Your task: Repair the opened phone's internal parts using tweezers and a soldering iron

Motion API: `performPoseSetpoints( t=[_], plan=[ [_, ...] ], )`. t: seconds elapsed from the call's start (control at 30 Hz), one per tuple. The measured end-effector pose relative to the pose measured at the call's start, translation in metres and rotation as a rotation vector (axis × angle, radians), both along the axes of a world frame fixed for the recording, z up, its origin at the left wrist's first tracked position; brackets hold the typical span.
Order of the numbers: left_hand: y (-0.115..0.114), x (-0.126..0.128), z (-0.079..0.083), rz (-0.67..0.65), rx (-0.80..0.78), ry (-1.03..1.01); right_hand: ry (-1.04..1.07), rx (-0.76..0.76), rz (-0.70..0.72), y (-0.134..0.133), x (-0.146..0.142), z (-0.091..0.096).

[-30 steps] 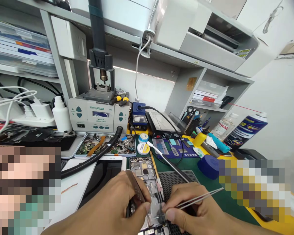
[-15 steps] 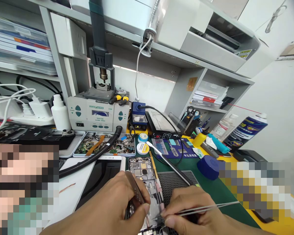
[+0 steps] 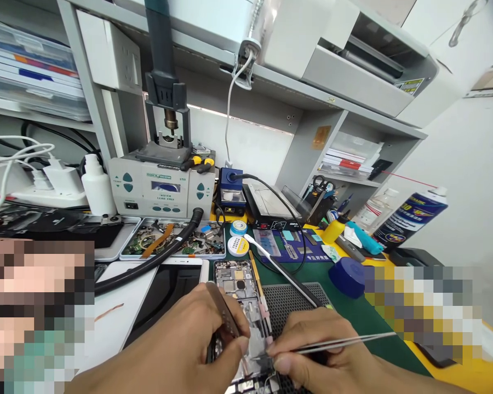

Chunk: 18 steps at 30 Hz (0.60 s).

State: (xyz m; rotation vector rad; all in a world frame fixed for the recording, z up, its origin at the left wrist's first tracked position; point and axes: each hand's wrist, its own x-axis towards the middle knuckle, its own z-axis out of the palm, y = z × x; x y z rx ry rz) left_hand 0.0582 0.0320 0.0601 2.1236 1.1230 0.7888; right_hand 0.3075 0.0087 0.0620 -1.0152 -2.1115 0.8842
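Note:
An opened phone frame (image 3: 240, 290) lies lengthwise on the green mat (image 3: 349, 312), its inner parts exposed. My left hand (image 3: 193, 345) is closed on a thin brown pry tool (image 3: 224, 314) and presses it against the frame's left side. My right hand (image 3: 324, 350) pinches silver tweezers (image 3: 345, 341) whose tips meet a small part at the frame's lower end, between my two thumbs. A white phone (image 3: 172, 287) with a dark screen lies just left of the frame.
Behind stand a hot-air rework station (image 3: 160, 189), a tray of loose parts (image 3: 176, 243), a black hose (image 3: 156, 257), solder wire tins (image 3: 238, 246), a blue cap (image 3: 347, 276), a spray can (image 3: 411, 216) and a white bottle (image 3: 95, 189). Shelves and a printer (image 3: 353, 54) hang overhead.
The view has shifted slightly downward and to the right. The tweezers have levelled out from a slant. Both hands stay on the phone frame's lower end.

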Motion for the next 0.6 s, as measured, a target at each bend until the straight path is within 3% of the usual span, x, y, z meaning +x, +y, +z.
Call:
performPoseSetpoints(
  t=[0.43,0.6],
  plan=[
    [-0.0025,-0.0023,-0.0003,0.01,-0.036,0.009,0.075,-0.039,0.05,-0.0009,0.0029,0.0007],
    [-0.0054,-0.0006,-0.0021,0.044,-0.175,-0.001,0.101,-0.046,0.106,-0.0015,0.0055,-0.0024]
  ],
)
